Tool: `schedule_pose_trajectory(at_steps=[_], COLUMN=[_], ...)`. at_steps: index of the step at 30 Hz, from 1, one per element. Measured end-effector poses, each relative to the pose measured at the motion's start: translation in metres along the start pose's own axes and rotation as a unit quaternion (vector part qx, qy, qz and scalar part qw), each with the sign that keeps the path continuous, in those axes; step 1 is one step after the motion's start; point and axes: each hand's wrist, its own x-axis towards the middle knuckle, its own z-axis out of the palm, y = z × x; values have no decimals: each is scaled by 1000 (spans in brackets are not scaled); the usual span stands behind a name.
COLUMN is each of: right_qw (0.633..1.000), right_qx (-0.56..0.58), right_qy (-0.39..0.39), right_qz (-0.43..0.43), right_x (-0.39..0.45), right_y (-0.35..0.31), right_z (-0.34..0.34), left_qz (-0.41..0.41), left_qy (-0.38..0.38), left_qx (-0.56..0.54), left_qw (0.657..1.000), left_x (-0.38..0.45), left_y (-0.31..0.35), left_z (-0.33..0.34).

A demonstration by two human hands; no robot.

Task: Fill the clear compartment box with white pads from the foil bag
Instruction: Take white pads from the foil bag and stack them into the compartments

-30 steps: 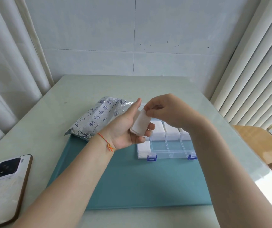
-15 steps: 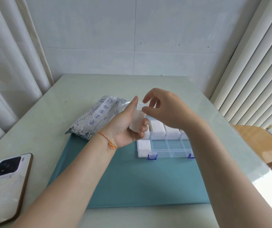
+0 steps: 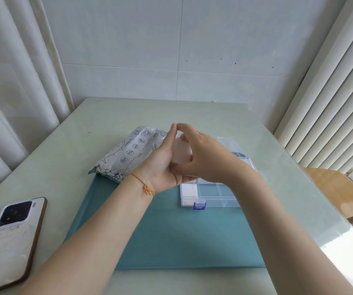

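My left hand (image 3: 163, 165) holds a stack of white pads (image 3: 180, 153) upright in its palm, thumb pointing up. My right hand (image 3: 201, 154) closes over the stack from the right, its fingers around the pads and its fingertip meeting my left thumb at the top. Both hands hover above the clear compartment box (image 3: 220, 196), which lies on the teal mat (image 3: 171, 235). The box's near-left compartment holds a white pad (image 3: 189, 189); the compartments beside it show teal through. The printed foil bag (image 3: 126, 154) lies behind my left hand.
A white phone (image 3: 11, 237) lies face down at the table's left front. A blue latch (image 3: 199, 205) marks the box's front edge. Curtains hang at left, vertical blinds at right, and a wooden surface (image 3: 333, 188) sits past the table's right edge.
My right hand has come down from above the pads and wrapped around the stack in my left palm. Both hands have risen slightly, and the view has tilted a little downward.
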Motion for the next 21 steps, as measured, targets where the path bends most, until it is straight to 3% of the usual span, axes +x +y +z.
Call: schedule_pose_trajectory(at_steps=[6,10,13,17,21], right_qw=[997,990,984,976,970], right_qx=[34,127,142,166,170], right_qy=[-61,-29,-54,-80,-83], right_qz=[16,52,95,115,151], right_x=[2,0,1,4,5], right_y=[14,26,34,45,55], right_z=[-10,-26,-26,-25,-25], left_qz=[8,29,23,31,101], left_qy=[-9,-49,-50,-7,99], left_qx=[72,147,185,244,278], left_qw=[997,988,981,969,950], left_x=[-5,-9,-8,-3,2], left_y=[2,5,6,5,2], left_z=[3,1,-1,-3,-1])
